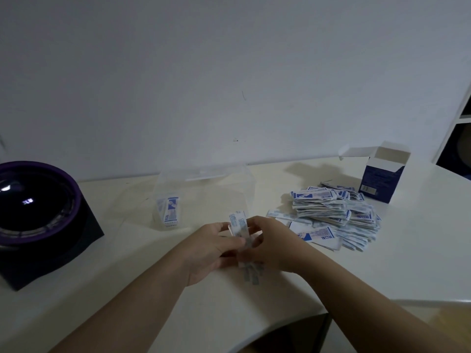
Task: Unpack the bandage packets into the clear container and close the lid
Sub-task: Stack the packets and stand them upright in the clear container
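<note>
A small stack of white-and-blue bandage packets stands upright between my two hands near the table's middle. My left hand grips it from the left and my right hand from the right. Just behind them stands the clear container, its lid raised at the back, with a few packets leaning at its left end. To the right, a large loose pile of packets lies on the white table. The open blue-and-white bandage box stands behind that pile.
A dark round device with a purple rim sits on a black base at the left. The table's curved front edge runs close below my arms. A white shelf unit stands at the far right.
</note>
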{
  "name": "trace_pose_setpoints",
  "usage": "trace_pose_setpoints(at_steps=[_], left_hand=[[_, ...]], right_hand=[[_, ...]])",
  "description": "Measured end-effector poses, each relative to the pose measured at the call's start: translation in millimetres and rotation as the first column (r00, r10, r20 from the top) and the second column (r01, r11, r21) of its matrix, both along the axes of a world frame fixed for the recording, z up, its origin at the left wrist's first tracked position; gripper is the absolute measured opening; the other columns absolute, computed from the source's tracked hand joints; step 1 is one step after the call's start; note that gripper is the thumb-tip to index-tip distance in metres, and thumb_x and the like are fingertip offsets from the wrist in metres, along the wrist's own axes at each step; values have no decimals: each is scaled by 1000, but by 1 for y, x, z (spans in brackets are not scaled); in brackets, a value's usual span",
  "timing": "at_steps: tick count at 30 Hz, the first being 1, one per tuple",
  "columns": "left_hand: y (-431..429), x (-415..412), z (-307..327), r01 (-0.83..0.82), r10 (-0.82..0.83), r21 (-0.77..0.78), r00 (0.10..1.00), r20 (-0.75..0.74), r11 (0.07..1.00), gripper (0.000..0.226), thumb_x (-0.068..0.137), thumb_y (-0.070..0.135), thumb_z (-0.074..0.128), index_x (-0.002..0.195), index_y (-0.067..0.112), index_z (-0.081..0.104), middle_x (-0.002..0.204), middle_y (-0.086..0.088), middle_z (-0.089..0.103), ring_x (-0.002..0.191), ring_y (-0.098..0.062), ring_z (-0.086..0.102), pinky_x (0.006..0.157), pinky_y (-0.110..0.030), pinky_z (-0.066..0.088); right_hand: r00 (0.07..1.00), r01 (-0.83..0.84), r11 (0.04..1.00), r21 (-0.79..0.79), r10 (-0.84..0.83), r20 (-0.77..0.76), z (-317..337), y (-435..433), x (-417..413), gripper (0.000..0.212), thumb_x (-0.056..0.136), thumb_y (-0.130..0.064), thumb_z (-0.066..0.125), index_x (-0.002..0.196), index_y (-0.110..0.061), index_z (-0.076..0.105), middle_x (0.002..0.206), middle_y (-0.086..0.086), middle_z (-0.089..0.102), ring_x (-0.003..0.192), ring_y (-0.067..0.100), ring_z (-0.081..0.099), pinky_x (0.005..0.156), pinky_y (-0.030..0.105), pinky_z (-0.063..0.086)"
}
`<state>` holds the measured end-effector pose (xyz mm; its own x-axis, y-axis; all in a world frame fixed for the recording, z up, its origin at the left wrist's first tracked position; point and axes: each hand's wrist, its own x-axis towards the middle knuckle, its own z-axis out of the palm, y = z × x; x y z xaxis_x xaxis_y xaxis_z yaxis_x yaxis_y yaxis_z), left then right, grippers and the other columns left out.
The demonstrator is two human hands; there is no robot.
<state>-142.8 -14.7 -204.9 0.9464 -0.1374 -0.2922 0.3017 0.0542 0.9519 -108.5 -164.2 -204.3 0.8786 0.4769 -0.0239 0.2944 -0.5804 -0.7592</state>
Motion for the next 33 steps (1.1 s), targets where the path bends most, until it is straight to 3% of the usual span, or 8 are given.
trace_pose_setpoints(at_steps=[5,10,13,16,20,24,28,33], left_hand=[[-4,1,-1,6,-6,3,998,59,1000,31,90,-4,53,117,10,58,112,-17,69,100,-26,67,82,-32,57],[-8,3,-13,-92,88,32,988,127,995,71,68,13,72,134,13,47,115,-12,67,104,-28,66,95,-52,49],[-9,4,-17,-123,113,52,981,155,991,43,83,7,67,124,14,57,110,-14,69,95,-27,68,87,-46,54],[-9,5,-19,-166,156,45,973,168,985,36,86,5,63,121,14,59,103,-14,71,93,-29,69,80,-41,55],[-7,3,-19,-212,178,142,959,222,967,32,85,-4,57,111,13,65,98,-13,73,92,-30,70,84,-50,55],[-1,6,-16,-280,255,87,941,221,956,21,90,2,55,108,8,64,94,-13,72,77,-26,68,61,-32,53],[0,9,-10,-262,299,-249,946,127,932,19,89,5,56,106,11,61,78,-2,73,73,-13,69,58,-25,54],[-2,8,-7,-294,355,-508,935,24,809,21,93,1,46,106,12,58,86,-6,68,59,-12,69,54,-23,57]], right_hand=[[999,-2,998,58,0,39,-5,-2,-1,44,76,-20,74,117,-18,58,100,-2,65,74,6,60,64,20,54],[993,36,989,146,-51,106,-12,1,-3,38,77,-18,70,114,-21,62,100,-5,66,66,0,58,58,11,50],[986,42,979,200,-73,147,-17,6,-5,45,71,-22,74,114,-26,61,104,-1,63,77,6,60,72,22,54],[974,27,973,230,-77,211,-17,10,-9,48,74,-17,73,119,-26,58,106,-5,56,91,10,57,83,29,53],[982,-15,972,233,-30,189,-7,-3,-7,59,76,-15,74,129,-27,50,118,-11,54,85,4,60,76,18,54],[991,-20,997,-80,31,131,13,-30,9,53,79,-28,73,128,-24,54,117,-9,58,89,6,61,76,17,51],[988,-45,889,-456,108,114,20,-24,18,72,73,-49,73,132,-14,51,124,2,56,106,16,54,91,27,45],[976,-132,759,-638,213,51,32,1,23,62,74,-41,76,120,-4,57,110,8,62,99,21,58,81,27,49]])
